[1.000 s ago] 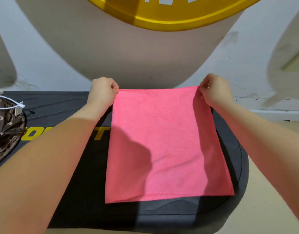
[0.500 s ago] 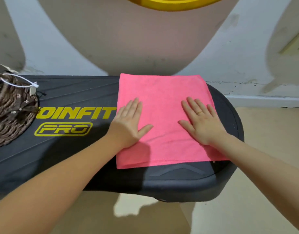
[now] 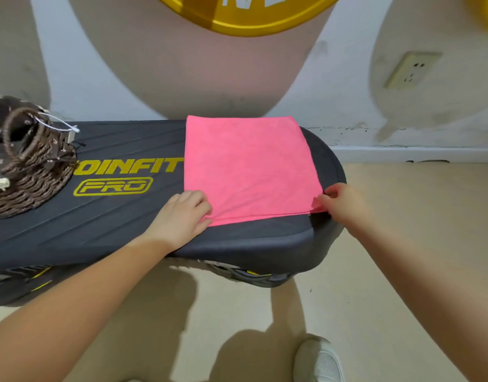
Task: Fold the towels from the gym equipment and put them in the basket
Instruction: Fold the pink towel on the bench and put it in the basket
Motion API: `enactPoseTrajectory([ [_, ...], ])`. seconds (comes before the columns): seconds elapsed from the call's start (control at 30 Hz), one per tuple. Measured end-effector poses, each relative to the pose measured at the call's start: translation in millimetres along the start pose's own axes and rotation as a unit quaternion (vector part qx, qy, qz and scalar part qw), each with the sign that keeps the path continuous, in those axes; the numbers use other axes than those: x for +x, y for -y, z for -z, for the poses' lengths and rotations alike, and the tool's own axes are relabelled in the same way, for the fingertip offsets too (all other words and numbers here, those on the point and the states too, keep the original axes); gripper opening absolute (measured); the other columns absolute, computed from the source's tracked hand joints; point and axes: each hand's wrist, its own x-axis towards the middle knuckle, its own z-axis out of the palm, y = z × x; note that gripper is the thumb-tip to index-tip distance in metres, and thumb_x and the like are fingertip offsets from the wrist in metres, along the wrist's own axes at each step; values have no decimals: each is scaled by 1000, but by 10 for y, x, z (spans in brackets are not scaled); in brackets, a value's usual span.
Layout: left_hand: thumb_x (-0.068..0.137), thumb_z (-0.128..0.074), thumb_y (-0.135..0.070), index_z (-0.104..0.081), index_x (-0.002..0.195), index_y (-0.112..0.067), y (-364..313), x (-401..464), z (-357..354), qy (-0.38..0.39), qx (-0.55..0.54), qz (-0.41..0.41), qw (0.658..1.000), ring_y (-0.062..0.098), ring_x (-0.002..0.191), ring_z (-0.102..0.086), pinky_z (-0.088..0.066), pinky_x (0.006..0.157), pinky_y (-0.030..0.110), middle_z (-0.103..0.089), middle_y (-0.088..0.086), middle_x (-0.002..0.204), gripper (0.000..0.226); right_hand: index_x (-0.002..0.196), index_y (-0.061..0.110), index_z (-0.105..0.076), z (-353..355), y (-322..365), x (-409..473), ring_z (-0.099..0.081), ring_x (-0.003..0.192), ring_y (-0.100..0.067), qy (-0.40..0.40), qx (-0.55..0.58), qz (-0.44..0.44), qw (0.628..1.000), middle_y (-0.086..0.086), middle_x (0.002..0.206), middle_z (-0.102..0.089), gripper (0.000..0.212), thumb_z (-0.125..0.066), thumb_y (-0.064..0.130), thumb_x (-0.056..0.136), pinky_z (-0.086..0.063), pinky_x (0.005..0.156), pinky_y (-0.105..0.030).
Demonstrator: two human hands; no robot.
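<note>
A pink towel (image 3: 248, 166), folded into a flat rectangle, lies on the right part of a black padded gym bench (image 3: 113, 224) with yellow lettering. My left hand (image 3: 182, 216) pinches the towel's near left corner with curled fingers. My right hand (image 3: 344, 202) pinches the near right corner at the bench's rounded end. A brown woven basket (image 3: 30, 172) with a dark patterned lining and a loop handle stands on the bench at the far left, partly cut off by the frame edge.
A wall with a large yellow disc (image 3: 251, 15) rises just behind the bench. A wall socket (image 3: 411, 70) sits at the upper right. Beige floor lies in front and to the right, with my white shoe (image 3: 318, 359) at the bottom.
Both hands let go of the far corners, pressed flat on the towel, then slid back to its near edge and now pinch the two near corners.
</note>
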Motion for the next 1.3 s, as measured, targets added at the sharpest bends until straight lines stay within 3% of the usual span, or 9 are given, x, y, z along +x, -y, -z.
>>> enactPoseTrajectory([
  [0.13, 79, -42, -32, -63, 79, -14, 56, -60, 30, 41, 7, 1, 999, 22, 68, -58, -50, 57, 28, -60, 1, 73, 27, 61, 14, -54, -2, 17, -89, -47, 62, -14, 8, 58, -20, 998, 2, 63, -52, 26, -69, 24, 79, -36, 56, -29],
  [0.3, 61, -72, 8, -68, 91, -7, 80, -159, -1, 55, -23, 15, 998, 28, 70, -62, -51, 55, 30, -61, 7, 79, 34, 73, 8, -59, -30, -21, -42, -50, 73, -21, -6, 0, -12, 1000, -4, 68, -54, 13, -62, 14, 84, -37, 62, -29],
  [0.6, 71, -35, -26, -68, 64, -9, -59, -233, 152, 28, -4, 35, 999, 25, 58, -52, -35, 49, 25, -53, 3, 66, 38, 93, 5, -57, -104, -64, -7, -51, 93, -37, -70, -89, 26, 993, -16, 93, -56, 16, -54, 20, 88, -43, 72, -37],
  [0.67, 80, -35, -30, -68, 72, -8, -107, -107, 165, -11, -28, 60, 998, 29, 67, -56, -41, 57, 30, -58, 7, 77, 40, 116, 2, -54, -186, 36, -80, -47, 117, -38, -106, -98, 130, 981, -22, 126, -51, 35, -47, 27, 93, -39, 96, -43],
  [0.73, 87, -30, -34, -64, 111, -8, -199, 64, 153, 9, -59, 78, 995, 32, 103, -59, -46, 85, 40, -62, 13, 113, 49, 132, 4, -47, -308, 212, -218, -34, 135, -35, -33, -112, 265, 957, -21, 145, -37, 54, -35, 39, 93, -25, 111, -42],
  [0.83, 97, -29, -41, -17, 148, -12, -331, 234, 7, 83, -76, 79, 991, 21, 145, -13, -11, 118, 36, -16, 6, 156, 59, 149, 18, -18, -547, 389, -395, -9, 147, -21, 92, -252, 359, 894, -3, 159, -12, 81, 2, 60, 83, 1, 117, -42],
  [1.1, 76, 0, -66, 2, 149, -19, -166, 10, -182, 180, -10, 53, 982, 15, 146, 5, 9, 114, 25, 7, -3, 158, 87, 149, 30, 2, -472, -53, -224, 1, 147, -19, 101, -326, 338, 877, 4, 159, 2, 103, 35, 72, 60, 4, 117, -39],
  [1.2, 92, -43, -47, -27, 145, -6, -139, -16, -121, 115, -50, 69, 990, 24, 143, -20, -16, 116, 34, -21, 7, 155, 68, 148, 28, -18, -317, -182, -119, -12, 146, -24, 105, -278, 329, 896, -2, 158, -12, 94, 13, 76, 74, -7, 118, -38],
  [1.3, 91, -55, -22, -57, 116, 2, -123, -48, -71, 58, -83, 92, 991, 30, 126, -47, -40, 100, 38, -49, 15, 137, 35, 135, 18, -49, -262, -261, -56, -38, 134, -39, 56, -197, 351, 914, -16, 147, -37, 50, -37, 42, 93, -31, 111, -48],
])
